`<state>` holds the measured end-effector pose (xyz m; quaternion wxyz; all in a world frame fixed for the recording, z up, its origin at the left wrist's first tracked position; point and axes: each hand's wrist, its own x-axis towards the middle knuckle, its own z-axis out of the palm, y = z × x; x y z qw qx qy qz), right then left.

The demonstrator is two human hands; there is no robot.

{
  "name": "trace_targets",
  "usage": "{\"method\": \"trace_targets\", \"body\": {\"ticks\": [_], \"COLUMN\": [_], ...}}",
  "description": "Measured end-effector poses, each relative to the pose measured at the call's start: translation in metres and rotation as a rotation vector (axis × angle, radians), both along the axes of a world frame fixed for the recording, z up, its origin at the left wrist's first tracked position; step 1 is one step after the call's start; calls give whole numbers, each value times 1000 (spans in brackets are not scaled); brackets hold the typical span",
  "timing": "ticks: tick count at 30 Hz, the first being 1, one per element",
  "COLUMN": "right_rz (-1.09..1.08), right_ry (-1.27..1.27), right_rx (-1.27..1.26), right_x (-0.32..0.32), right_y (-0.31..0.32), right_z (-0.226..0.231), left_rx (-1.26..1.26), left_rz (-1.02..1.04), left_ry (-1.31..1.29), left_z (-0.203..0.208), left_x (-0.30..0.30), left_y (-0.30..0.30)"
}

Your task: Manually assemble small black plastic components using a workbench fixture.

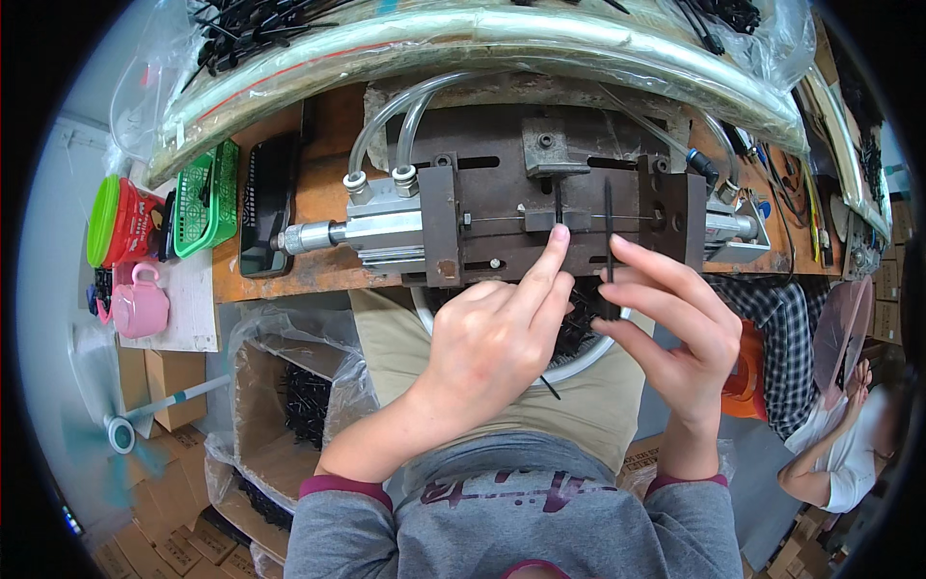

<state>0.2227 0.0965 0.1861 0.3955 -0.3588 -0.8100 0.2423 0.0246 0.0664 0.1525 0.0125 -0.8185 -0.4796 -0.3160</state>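
My left hand (pixel 497 333) reaches over the metal fixture (pixel 502 256), its index finger stretched out. That fingertip touches the small dark block (pixel 542 221) at the fixture's middle, at the lower end of a short black rod (pixel 558 198) lying there. Its other fingers are partly bent, and I see nothing held in them. Just to the right, my right hand (pixel 680 323) pinches a thin black rod (pixel 609 217) upright between thumb and fingers. The rod's upper part crosses in front of the fixture. Below both hands, a white-rimmed basin (pixel 579 365) of black pieces sits at my lap, partly hidden.
Pneumatic cylinders (pixel 391 236) with clear hoses flank the fixture. Left lie a black phone-like tray (pixel 268 203), a green basket (pixel 207 198), a red tub (pixel 125 222) and a pink cup (pixel 141 301). A lined carton (pixel 280 415) stands lower left. Another person (pixel 839 444) sits at right.
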Motion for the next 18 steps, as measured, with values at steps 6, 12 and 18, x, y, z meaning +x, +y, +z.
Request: {"method": "trace_targets", "body": {"ticks": [6, 12, 18], "right_rz": [136, 274, 266], "right_ry": [344, 568, 449], "right_rx": [-235, -332, -221], "right_x": [21, 22, 15], "right_y": [-7, -14, -17], "right_z": [-23, -38, -39], "left_rx": [-56, -147, -496], "left_rz": [86, 69, -96], "left_ry": [23, -41, -826], "left_z": [10, 18, 25], "left_x": [8, 4, 6], "left_y": [5, 4, -8]}}
